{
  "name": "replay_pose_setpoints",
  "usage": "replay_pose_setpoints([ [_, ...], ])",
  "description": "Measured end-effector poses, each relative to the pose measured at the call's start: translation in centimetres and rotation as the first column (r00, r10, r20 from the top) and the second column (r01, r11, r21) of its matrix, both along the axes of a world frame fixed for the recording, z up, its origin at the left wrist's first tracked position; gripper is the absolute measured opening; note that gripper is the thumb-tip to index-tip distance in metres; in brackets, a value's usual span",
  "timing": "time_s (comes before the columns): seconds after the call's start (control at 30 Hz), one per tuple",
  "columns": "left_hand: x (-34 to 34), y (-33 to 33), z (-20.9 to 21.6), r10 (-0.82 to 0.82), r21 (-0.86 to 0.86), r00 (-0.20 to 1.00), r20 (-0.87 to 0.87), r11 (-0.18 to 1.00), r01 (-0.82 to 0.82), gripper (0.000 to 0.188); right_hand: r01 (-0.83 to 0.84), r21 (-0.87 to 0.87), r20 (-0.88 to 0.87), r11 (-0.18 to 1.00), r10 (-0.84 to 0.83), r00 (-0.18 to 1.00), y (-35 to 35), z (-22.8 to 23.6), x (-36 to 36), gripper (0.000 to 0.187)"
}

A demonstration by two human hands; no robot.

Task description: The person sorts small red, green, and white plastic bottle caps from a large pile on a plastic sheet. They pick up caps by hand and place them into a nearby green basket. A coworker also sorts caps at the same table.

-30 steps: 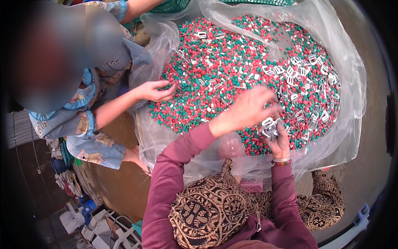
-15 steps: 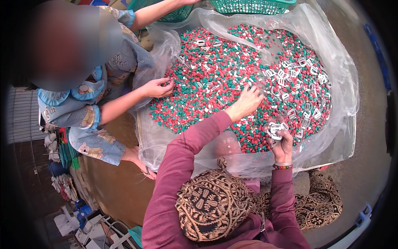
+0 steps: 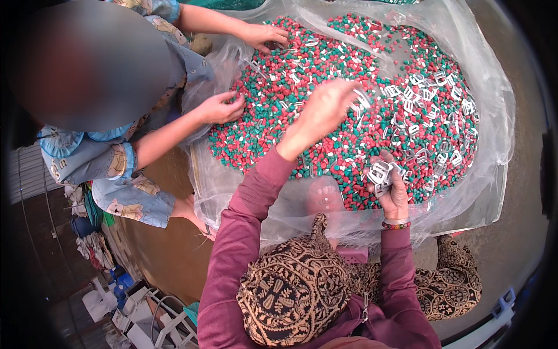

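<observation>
- The left hand (image 3: 329, 106) is over the middle of the pile, its fingers drawn together on a pale buckle (image 3: 361, 100); hand and buckle are both blurred.
- The right hand (image 3: 393, 189) is near the front edge of the pile, palm up and fingers curled, grasping a small bunch of buckles (image 3: 379, 171).
- The pile of red and green pieces (image 3: 343, 152) covers most of the see-through sheet (image 3: 495, 119), with white bits mixed in.
- Loose buckles (image 3: 409, 107) lie thickest on the right part of the pile, beyond the right hand and inside the sheet's right rim.
- The two hands are apart, with only pieces between them; the left forearm slants across the front-left edge of the pile.
- Along the left edge are a co-worker's hands: the upper hand (image 3: 266, 36) at the far-left corner, the lower hand (image 3: 223, 109) at mid-edge, well apart from the left hand.
- A loose fold of sheet runs over the far part of the pile, beside a thinly covered patch.
- A green basket (image 3: 235, 4) is just beyond the far edge; bare floor (image 3: 526, 145) runs along the right.
</observation>
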State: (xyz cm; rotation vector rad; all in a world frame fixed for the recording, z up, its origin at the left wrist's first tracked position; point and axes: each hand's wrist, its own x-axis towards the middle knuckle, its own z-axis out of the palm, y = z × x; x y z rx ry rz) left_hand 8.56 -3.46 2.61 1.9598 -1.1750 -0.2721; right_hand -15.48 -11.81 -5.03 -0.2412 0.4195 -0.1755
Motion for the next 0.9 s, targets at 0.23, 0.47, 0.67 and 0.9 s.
replay_pose_setpoints([
  [0.23, -7.2, 0.0, -1.5, -0.196, -0.088, 0.98, 0.047, 0.976, 0.199, 0.025, -0.018, 0.045, -0.009, 0.999, 0.019, 1.0, -0.7, -1.0, -0.2, 0.039],
  [0.47, -6.1, 4.3, -7.8, -0.154, 0.433, 0.969, 0.192, 0.9, 0.057, 0.036, 0.059, -0.028, -0.04, 0.998, -0.06, 0.997, -1.8, 1.1, -0.1, 0.03],
  [0.67, -0.4, 0.0, -11.6, -0.111, 0.298, 0.931, 0.349, 0.955, 0.002, 0.045, 0.067, -0.034, -0.074, 0.997, -0.069, 0.995, -1.6, 2.2, -1.4, 0.03],
  [0.9, 4.4, -4.7, -11.2, -0.042, 0.314, 0.931, 0.362, 0.946, -0.08, 0.06, 0.11, -0.121, -0.122, 0.986, -0.125, 0.985, -2.2, 3.4, -3.8, 0.029],
])
